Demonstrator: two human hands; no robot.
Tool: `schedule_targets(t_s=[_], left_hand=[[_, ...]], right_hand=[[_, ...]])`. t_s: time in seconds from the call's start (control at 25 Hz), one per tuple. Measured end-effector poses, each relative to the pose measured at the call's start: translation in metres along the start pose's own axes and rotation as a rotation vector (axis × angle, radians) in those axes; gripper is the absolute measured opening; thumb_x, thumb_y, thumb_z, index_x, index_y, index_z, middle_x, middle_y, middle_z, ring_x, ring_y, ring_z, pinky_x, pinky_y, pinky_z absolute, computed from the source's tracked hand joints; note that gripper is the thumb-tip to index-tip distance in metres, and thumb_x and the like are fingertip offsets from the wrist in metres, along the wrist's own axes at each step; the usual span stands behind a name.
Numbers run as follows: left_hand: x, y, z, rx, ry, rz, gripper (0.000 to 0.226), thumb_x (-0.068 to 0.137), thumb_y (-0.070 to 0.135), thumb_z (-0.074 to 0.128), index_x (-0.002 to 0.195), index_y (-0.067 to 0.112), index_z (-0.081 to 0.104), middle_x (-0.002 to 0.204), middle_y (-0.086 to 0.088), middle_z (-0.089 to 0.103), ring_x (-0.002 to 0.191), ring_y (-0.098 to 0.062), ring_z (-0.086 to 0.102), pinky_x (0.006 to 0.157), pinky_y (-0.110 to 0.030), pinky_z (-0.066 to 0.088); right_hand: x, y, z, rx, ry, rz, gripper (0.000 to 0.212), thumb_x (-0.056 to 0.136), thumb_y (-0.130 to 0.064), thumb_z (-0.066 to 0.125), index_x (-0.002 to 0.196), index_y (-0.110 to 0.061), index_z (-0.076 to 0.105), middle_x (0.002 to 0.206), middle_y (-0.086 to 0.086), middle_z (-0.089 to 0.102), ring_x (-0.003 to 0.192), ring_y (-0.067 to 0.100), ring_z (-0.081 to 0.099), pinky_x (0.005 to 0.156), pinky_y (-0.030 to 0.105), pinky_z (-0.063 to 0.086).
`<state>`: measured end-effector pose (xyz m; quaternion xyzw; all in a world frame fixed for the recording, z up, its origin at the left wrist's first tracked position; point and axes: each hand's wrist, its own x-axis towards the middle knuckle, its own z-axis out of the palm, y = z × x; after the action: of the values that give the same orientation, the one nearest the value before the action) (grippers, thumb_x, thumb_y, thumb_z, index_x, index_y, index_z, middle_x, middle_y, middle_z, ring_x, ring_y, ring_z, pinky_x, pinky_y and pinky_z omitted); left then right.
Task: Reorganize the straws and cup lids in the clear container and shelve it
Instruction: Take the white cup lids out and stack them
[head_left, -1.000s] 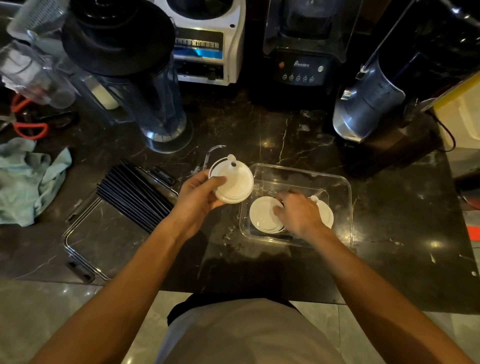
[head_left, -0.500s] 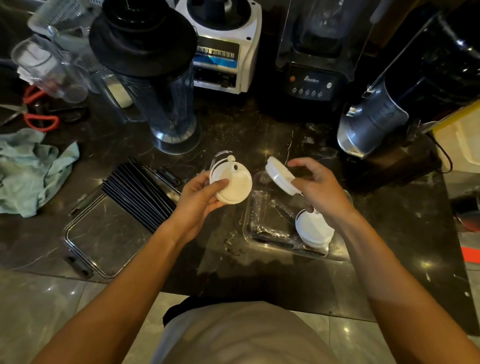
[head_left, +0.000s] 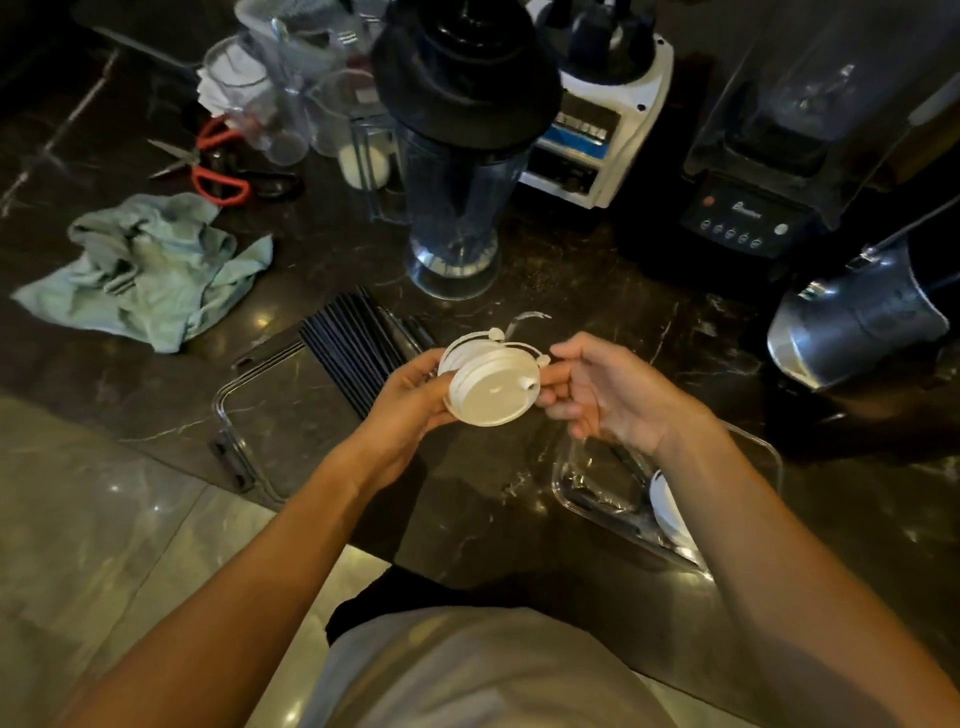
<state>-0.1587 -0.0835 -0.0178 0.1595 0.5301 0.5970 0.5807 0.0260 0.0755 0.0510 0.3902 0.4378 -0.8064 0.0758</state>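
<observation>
Dark marble table (head_left: 597, 332) with pale veins, pretty cluttered along the back, and the action sits right at the front edge. Left hand (head_left: 410, 400) grips a small stack of white round plastic cup lids (head_left: 491, 384), fingers curled under and behind it, tilted so the flat faces point back at the person, I'd guess so the rims can be lined up by eye. Right hand (head_left: 602, 395) is mostly relaxed, but its thumb and fingertips pinch the stack's right edge by the little sip tab, which looks like nesting a lid onto the pile or squaring it up. Below the right forearm sits the clear rectangular plastic container (head_left: 587, 483), with one more white lid (head_left: 667, 506) leaning inside and some crinkly clear wrap in the bottom, so it's not emptied yet. Bundle of black plastic straws (head_left: 348, 348) lies across the corner of the clear flat container cover (head_left: 249, 415) off to the left, parked out of the way while the lids get sorted, I reckon. Behind that there's a crumpled pale green cloth (head_left: 150, 270), red-handled scissors (head_left: 208, 166) and a tall clear blender jug with a black lid (head_left: 457, 156). Stacking first makes sense since loose lids hog space; shelving looks a long way off.
</observation>
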Motion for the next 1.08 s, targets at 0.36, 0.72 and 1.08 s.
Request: schedule_targets(t_s=[0.36,0.72,1.08], left_hand=[[-0.033,0.001,-0.056,-0.214,0.163,-0.006,0.037,0.104,0.03,0.057,0.135,0.012,0.065,0.132,-0.016,0.069,0.118,-0.029,0.068,0.088,-0.04,0.06],[-0.061,0.004,-0.096,-0.259,0.246,0.005,0.046,0.103,0.046,0.053,0.138,0.019,0.063,0.131,-0.01,0.07,0.116,-0.027,0.069,0.089,-0.038,0.059],[-0.082,0.001,-0.129,-0.436,0.323,0.072,0.037,0.1,0.021,0.062,0.136,0.011,0.063,0.129,-0.012,0.072,0.115,-0.025,0.07,0.089,-0.035,0.06]], right_hand=[[0.064,0.003,0.063,-0.311,0.053,-0.097,0.031,0.094,-0.053,0.069,0.097,-0.024,0.078,0.075,-0.004,0.065,0.057,0.009,0.056,0.048,0.027,0.054],[0.108,0.007,0.134,-0.696,0.173,-0.356,0.02,0.096,-0.039,0.07,0.111,-0.026,0.067,0.072,-0.011,0.067,0.056,0.007,0.065,0.051,0.036,0.062],[0.132,0.022,0.169,-0.619,0.141,-0.293,0.034,0.095,-0.042,0.071,0.119,-0.018,0.065,0.096,0.0,0.072,0.058,0.008,0.063,0.049,0.028,0.054]])
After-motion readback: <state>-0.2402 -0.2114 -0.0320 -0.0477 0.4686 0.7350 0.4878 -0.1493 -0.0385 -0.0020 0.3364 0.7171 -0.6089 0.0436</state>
